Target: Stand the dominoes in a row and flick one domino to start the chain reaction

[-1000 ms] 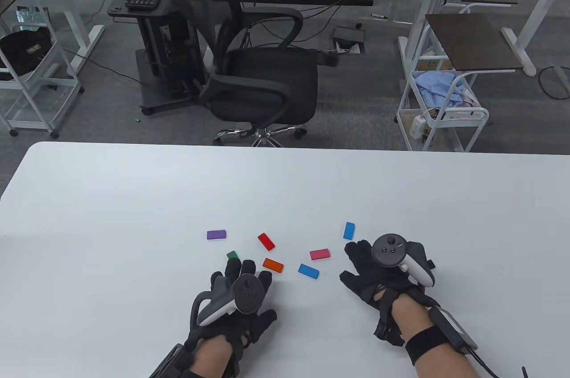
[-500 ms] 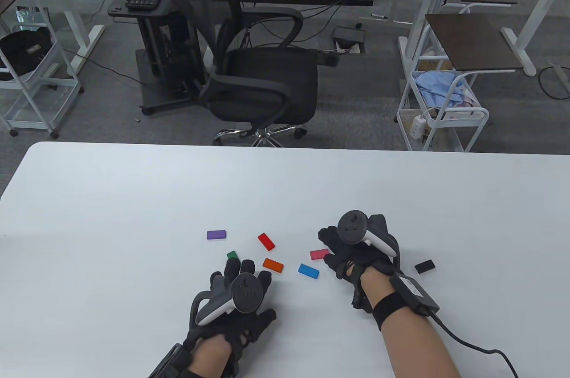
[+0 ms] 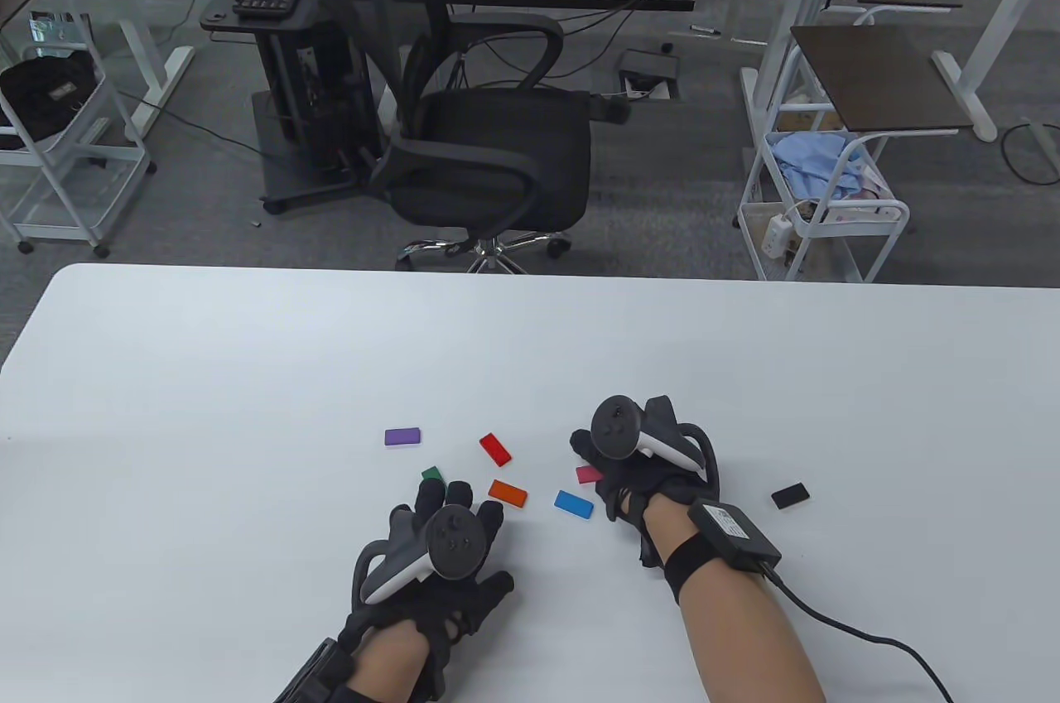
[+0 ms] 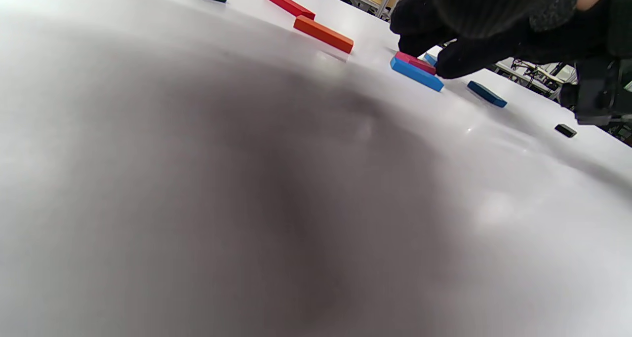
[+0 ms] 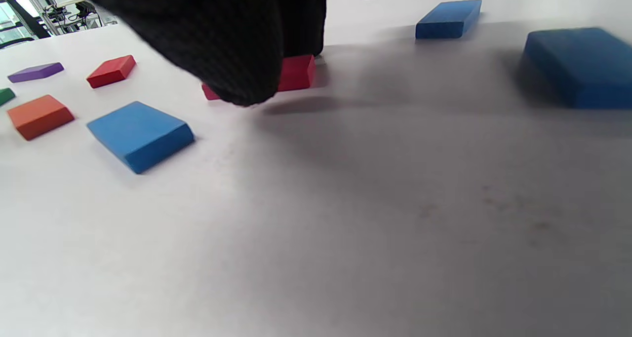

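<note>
Several coloured dominoes lie flat on the white table (image 3: 248, 372): purple (image 3: 402, 436), red (image 3: 494, 449), orange (image 3: 508, 493), blue (image 3: 573, 503) and black (image 3: 789, 496). My left hand (image 3: 451, 498) rests flat with straight fingers, its tips covering part of the green domino (image 3: 431, 474). My right hand (image 3: 600, 461) is curled down over the pink domino (image 3: 587, 474), which still lies flat. In the right wrist view a fingertip (image 5: 237, 80) sits on the pink domino (image 5: 296, 73). Two more blue dominoes (image 5: 448, 18) (image 5: 577, 65) lie behind it, hidden under the hand in the table view.
A black office chair (image 3: 489, 156) stands beyond the table's far edge, with white carts (image 3: 828, 190) and desks around it. A cable (image 3: 853, 628) trails from my right wrist across the table's front right.
My right hand has moved left from beside the upper blue domino onto the pink one, uncovering the black domino and hiding that blue one. The left hand has stayed put.
</note>
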`<state>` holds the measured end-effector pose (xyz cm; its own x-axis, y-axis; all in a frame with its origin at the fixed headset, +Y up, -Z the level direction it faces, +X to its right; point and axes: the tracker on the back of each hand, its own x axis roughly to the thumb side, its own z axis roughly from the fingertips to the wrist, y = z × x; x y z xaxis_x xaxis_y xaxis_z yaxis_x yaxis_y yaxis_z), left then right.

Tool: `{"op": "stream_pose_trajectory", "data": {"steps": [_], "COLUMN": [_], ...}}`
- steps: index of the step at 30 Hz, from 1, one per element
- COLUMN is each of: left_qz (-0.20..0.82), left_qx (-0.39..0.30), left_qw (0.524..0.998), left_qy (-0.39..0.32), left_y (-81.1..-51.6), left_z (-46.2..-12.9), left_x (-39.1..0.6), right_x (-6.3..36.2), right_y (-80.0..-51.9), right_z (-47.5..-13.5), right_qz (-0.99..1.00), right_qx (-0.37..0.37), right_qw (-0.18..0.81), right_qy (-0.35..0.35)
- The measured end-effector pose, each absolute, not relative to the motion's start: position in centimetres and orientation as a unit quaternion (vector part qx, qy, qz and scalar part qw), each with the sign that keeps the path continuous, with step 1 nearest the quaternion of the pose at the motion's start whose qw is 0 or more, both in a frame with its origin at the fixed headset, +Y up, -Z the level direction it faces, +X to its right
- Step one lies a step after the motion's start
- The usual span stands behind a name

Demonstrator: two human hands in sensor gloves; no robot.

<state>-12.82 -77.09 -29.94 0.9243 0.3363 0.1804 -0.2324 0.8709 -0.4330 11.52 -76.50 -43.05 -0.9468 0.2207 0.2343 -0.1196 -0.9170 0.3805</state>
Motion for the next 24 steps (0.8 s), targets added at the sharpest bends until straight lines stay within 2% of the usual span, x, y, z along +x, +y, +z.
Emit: {"op": "stream_pose_trajectory", "data": {"steps": [13,24], "left_qz": [0.139,0.134], "left_qx": [-0.214,-0.216], "left_qw": [0.959,0.958], "left_qy": [-0.125,-0.132], "left_y": [-77.3,-77.3], "left_z": [-29.9,-29.8], "left_x": [-12.8,-12.5], "right_x": [10.5,11.2], "right_y": [-76.7,-76.9], "right_z": [-42.9,-43.2], "right_qz": [0.978,0.98], "right_qx": [0.156,0.134], "right_qw": [0.017,0.053], "right_qy": [0.135,0.139]}}
